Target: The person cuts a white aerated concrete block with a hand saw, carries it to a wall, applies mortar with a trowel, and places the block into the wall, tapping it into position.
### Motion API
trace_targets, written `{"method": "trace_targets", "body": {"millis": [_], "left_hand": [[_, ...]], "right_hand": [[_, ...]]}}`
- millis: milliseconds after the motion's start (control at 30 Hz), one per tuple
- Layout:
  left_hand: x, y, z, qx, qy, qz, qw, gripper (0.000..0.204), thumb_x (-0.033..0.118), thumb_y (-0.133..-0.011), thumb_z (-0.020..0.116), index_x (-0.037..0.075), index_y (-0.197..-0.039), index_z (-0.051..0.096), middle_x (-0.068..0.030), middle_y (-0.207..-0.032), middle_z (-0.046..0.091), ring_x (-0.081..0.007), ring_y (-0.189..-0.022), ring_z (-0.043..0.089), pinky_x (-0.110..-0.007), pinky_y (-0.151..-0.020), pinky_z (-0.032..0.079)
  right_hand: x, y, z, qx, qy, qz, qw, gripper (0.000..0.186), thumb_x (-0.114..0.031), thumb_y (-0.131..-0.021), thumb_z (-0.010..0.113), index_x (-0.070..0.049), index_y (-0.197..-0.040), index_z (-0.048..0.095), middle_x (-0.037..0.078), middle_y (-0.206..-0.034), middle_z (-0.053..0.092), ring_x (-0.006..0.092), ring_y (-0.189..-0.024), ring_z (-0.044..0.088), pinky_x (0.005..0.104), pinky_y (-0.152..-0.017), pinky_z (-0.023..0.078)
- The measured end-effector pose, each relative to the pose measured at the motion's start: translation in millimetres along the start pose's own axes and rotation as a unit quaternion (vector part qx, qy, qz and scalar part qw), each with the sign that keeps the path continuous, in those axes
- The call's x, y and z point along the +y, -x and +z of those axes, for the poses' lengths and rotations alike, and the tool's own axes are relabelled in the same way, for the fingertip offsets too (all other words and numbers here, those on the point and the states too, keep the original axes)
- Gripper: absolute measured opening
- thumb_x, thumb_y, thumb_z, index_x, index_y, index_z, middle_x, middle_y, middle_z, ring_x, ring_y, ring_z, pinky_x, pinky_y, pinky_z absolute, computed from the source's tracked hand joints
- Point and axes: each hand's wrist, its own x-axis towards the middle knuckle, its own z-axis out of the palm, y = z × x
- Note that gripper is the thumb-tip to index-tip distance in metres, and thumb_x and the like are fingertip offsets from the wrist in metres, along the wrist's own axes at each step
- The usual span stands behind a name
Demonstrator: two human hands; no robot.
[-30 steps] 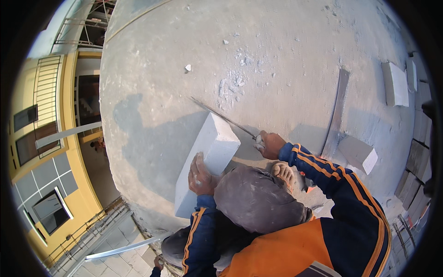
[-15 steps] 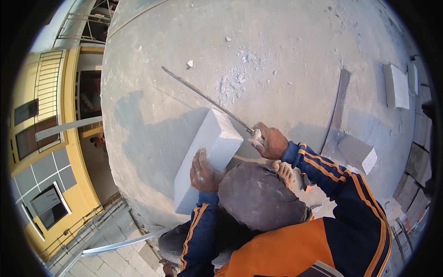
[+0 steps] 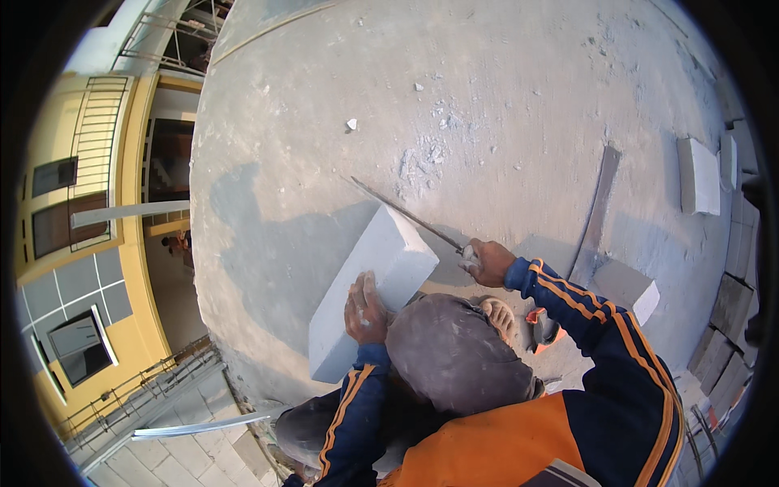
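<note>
Blade [image 3: 410,215] has dipped, pointing far-left; block [image 3: 375,258] slants far-right.

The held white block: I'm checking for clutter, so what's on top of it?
The left hand lies on the white block; a blade in the right hand skirts its far end, contact unclear. The left hand hides what's beneath.

Center frame, left hand [image 3: 367,312] (dusty) is resting on a white block [image 3: 372,250]; right hand [image 3: 488,263] is gripping a long blade [image 3: 410,215].
</note>
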Motion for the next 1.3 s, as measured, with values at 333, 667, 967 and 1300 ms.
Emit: {"method": "trace_targets", "body": {"millis": [333,667,967,1300], "left_hand": [[3.2,0.4,0.9,0.032,-0.002,0.011,0.999,0.034,0.005,-0.090,0.063,0.014,-0.123,0.064,-0.0046,-0.122,0.069,-0.0267,-0.102,0.072,-0.036,-0.088,0.060],[4.1,7.6,2.4,-0.009,-0.009,-0.016,1.000,0.037,0.008,-0.092,0.062,0.015,-0.128,0.061,-0.0037,-0.124,0.069,-0.0268,-0.105,0.071,-0.038,-0.090,0.059],[3.6,3.3,-1.3,-0.004,-0.002,0.000,1.000,0.038,0.008,-0.090,0.064,0.014,-0.128,0.061,-0.0045,-0.126,0.068,-0.0289,-0.105,0.071,-0.038,-0.092,0.059],[4.4,3.1,0.1,0.013,-0.006,0.004,1.000,0.036,0.008,-0.091,0.062,0.014,-0.127,0.062,-0.0047,-0.125,0.068,-0.0290,-0.105,0.071,-0.039,-0.090,0.060]], "right_hand": [[12.3,-1.3,7.1,0.023,0.058,-0.020,0.998,0.041,-0.030,-0.091,0.070,0.005,-0.106,0.055,0.030,-0.082,0.067,0.0458,-0.077,0.069,0.0486,-0.068,0.055],[14.9,0.8,14.8,-0.007,-0.028,-0.023,0.999,0.042,-0.029,-0.090,0.071,0.006,-0.108,0.055,0.028,-0.078,0.067,0.0452,-0.076,0.069,0.0483,-0.068,0.054],[12.5,5.5,12.8,0.040,-0.006,-0.013,0.999,0.044,-0.029,-0.090,0.072,0.004,-0.113,0.055,0.025,-0.072,0.065,0.0438,-0.069,0.069,0.0496,-0.064,0.054],[1.5,20.4,1.6,0.018,0.002,-0.047,0.999,0.043,-0.023,-0.085,0.076,0.002,-0.111,0.052,0.024,-0.069,0.064,0.0441,-0.065,0.067,0.0478,-0.058,0.053]]}}
